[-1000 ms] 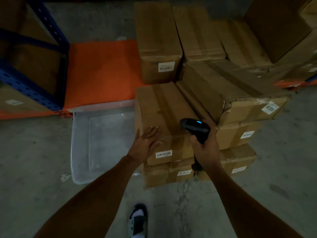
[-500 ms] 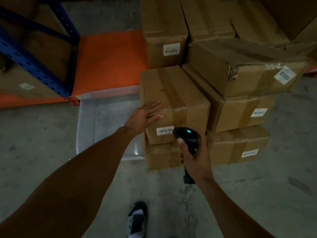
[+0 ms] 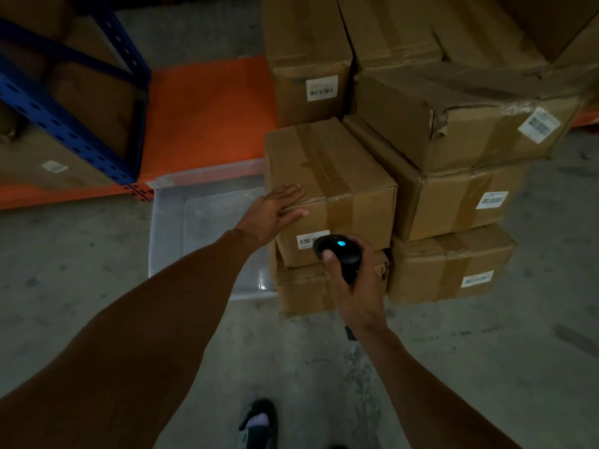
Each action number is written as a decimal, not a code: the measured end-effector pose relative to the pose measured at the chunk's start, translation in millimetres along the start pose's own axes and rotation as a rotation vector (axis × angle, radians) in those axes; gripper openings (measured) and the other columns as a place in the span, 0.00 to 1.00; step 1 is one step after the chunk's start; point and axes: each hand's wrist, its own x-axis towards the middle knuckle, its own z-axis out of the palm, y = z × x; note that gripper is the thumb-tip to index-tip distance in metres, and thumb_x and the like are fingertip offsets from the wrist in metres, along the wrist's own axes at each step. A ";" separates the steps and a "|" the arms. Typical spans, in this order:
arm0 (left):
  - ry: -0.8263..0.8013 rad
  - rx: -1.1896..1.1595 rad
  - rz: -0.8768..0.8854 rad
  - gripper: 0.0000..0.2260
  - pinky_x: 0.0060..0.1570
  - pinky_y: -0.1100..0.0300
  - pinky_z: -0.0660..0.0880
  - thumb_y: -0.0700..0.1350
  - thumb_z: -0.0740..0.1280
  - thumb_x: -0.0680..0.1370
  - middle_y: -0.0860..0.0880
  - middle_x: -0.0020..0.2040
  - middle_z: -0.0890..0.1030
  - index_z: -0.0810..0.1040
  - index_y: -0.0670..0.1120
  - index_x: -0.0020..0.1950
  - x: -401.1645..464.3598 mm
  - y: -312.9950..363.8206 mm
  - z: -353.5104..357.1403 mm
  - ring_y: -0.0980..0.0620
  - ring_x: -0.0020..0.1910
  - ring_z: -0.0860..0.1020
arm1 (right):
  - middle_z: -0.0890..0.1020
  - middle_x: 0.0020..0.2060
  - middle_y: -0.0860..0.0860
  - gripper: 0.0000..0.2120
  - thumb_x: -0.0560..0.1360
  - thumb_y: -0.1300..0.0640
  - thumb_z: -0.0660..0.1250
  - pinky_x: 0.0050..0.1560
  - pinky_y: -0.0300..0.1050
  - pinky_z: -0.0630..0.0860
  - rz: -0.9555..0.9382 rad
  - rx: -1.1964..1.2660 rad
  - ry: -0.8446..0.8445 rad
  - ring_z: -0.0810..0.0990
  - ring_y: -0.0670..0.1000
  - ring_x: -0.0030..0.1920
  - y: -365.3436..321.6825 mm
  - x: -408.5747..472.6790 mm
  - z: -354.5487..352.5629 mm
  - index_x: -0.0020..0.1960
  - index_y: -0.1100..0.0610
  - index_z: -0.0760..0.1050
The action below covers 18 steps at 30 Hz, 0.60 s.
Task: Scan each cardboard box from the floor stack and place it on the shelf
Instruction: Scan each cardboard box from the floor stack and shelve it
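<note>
A taped cardboard box tops the near-left pile of the floor stack, with a white barcode label on its front face. My left hand lies flat on the box's near-left top corner, fingers spread. My right hand grips a black handheld scanner with a lit blue dot, held right in front of the label and covering its right end. The orange shelf deck lies low at the back left.
More labelled boxes are stacked to the right and behind. A clear plastic bin sits on the concrete floor left of the stack. A blue rack upright stands at far left. My shoe shows at bottom centre.
My right hand brought the scanner down from above the box's top to in front of its barcode label. My left hand stayed on the box corner. The view drew closer.
</note>
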 end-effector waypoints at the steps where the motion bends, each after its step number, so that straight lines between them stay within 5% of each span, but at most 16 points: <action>1: -0.015 0.003 -0.005 0.26 0.76 0.53 0.58 0.54 0.67 0.79 0.46 0.75 0.68 0.71 0.45 0.74 -0.1 1.4 -1.2 0.50 0.76 0.63 | 0.79 0.57 0.28 0.24 0.74 0.29 0.67 0.49 0.33 0.80 -0.003 -0.014 -0.010 0.81 0.35 0.57 -0.2 -0.7 1.1 0.67 0.31 0.66; 18: -0.062 0.020 -0.037 0.26 0.76 0.53 0.57 0.55 0.66 0.79 0.46 0.76 0.67 0.70 0.46 0.75 3.3 4.3 -6.0 0.50 0.77 0.61 | 0.77 0.51 0.22 0.20 0.73 0.32 0.67 0.43 0.24 0.75 -0.043 -0.147 -0.011 0.78 0.28 0.52 -8.1 0.3 10.3 0.61 0.23 0.62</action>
